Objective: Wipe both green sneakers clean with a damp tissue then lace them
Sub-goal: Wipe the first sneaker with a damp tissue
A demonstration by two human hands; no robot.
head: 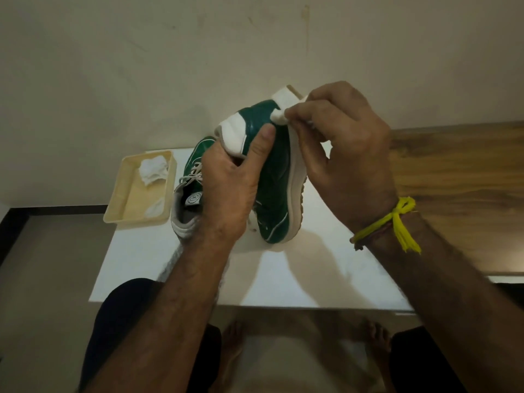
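My left hand point(229, 191) grips a green sneaker point(272, 177) with a white toe cap and white sole, tipped on its side above the white table point(283, 279). Its toe points away from me. My right hand point(340, 154) pinches a folded white tissue point(283, 104) and holds it against the green upper near the toe. The second green sneaker point(192, 177) stands on the table to the left, partly hidden behind my left hand, with white laces threaded in it.
A cream plastic tray point(113, 214) at the table's left edge holds crumpled white tissues point(153, 168). A wooden surface point(453, 180) lies to the right. A yellow thread is tied round my right wrist. My knees and bare feet show below the table's near edge.
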